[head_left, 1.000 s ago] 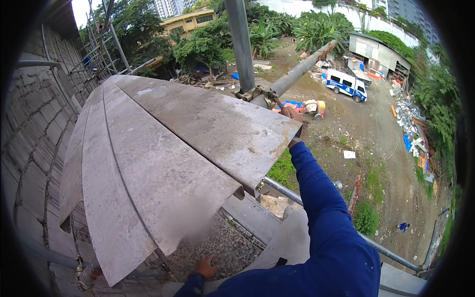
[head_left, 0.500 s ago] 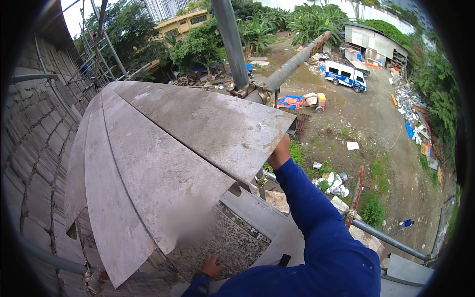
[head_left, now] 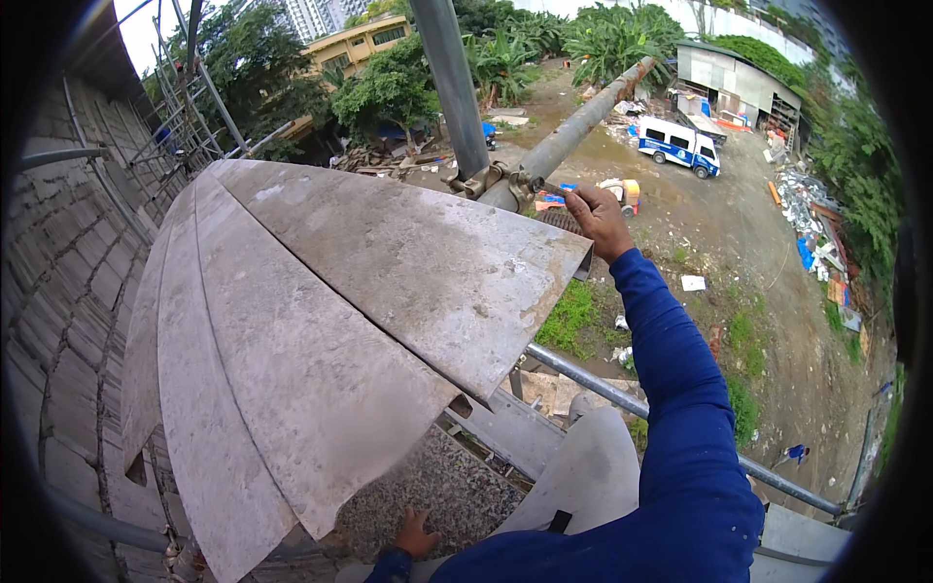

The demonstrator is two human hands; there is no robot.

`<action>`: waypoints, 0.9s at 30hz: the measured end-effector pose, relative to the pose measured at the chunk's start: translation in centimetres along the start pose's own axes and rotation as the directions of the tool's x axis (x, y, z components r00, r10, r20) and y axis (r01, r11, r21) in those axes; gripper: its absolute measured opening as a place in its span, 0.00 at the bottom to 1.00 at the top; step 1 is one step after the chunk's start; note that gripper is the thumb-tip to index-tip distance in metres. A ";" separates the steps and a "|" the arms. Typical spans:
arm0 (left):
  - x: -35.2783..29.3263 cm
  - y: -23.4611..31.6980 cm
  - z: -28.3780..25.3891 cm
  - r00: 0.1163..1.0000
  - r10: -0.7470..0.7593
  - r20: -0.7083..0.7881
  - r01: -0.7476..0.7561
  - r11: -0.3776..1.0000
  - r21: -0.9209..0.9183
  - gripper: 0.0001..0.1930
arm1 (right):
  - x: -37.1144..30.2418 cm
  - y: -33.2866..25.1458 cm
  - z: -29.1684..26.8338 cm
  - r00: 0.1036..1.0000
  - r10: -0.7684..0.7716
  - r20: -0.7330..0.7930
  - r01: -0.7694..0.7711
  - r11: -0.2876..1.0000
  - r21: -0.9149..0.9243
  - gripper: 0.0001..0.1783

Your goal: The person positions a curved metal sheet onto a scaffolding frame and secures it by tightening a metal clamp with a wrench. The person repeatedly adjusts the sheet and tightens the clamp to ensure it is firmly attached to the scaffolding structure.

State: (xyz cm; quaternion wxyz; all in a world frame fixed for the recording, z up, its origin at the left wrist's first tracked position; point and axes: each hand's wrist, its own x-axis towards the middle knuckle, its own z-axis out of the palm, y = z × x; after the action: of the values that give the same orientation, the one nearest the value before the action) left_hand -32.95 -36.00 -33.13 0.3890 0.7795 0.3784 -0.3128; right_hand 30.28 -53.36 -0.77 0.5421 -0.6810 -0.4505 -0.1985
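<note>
High on scaffolding beside a grey block wall (head_left: 58,321), looking down on a muddy yard far below. Right hand (head_left: 595,216) reaches out at arm's length in a blue sleeve (head_left: 671,389) and closes its fingers on the far corner of the top metal plank (head_left: 418,262), close beside the scaffold clamp (head_left: 491,180). Plank is a long, dull grey steel deck, scuffed and streaked with dried cement, with folded-down edges; it lies fanned over two more planks (head_left: 233,389) of the same kind, all narrowing toward the wall end. Left hand (head_left: 416,534) rests flat and spread on a rough, pebbly grey surface (head_left: 437,486) near the lower edge, gripping nothing. An upright pole (head_left: 449,78) and a slanted rusty tube (head_left: 583,117) meet at the clamp, just beyond the plank's corner. A guard rail (head_left: 583,374) runs under the arm. White van (head_left: 678,148), shed (head_left: 734,83) and trees below.
</note>
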 end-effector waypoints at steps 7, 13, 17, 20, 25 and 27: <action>-0.3 0.2 -0.1 1.000 0.012 0.014 -0.013 1.000 0.021 0.47 | 5.9 -1.3 -3.6 0.956 -0.234 0.176 0.275 0.925 -0.263 0.26; 0.3 -0.1 0.0 1.000 0.026 -0.010 -0.026 1.000 0.007 0.50 | 9.1 -2.1 -5.0 0.861 -0.404 0.307 0.495 0.803 -0.331 0.29; -0.1 0.6 -0.3 0.999 0.029 -0.019 -0.030 0.999 -0.011 0.50 | 6.2 -0.4 -2.5 0.947 -0.259 0.190 0.304 0.913 -0.271 0.28; 0.0 -0.5 0.0 0.996 0.058 -0.067 -0.055 0.998 0.044 0.51 | 5.2 -0.1 -1.5 0.955 -0.285 0.079 0.295 0.905 -0.308 0.30; 0.5 -1.5 0.5 0.998 0.037 -0.041 -0.035 0.998 0.053 0.53 | 2.6 0.2 1.9 0.971 -0.224 -0.086 0.204 0.960 -0.194 0.32; 2.6 -2.9 2.5 0.969 0.153 -0.196 -0.118 0.977 0.175 0.49 | 0.8 0.8 3.9 0.973 -0.126 -0.193 0.117 0.992 -0.054 0.30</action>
State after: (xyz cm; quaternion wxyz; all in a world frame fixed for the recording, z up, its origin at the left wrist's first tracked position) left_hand -34.50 -36.01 -37.53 0.3030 0.8612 0.3361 -0.2316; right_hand 30.46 -49.45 -1.92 0.5562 -0.6406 -0.4314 -0.3070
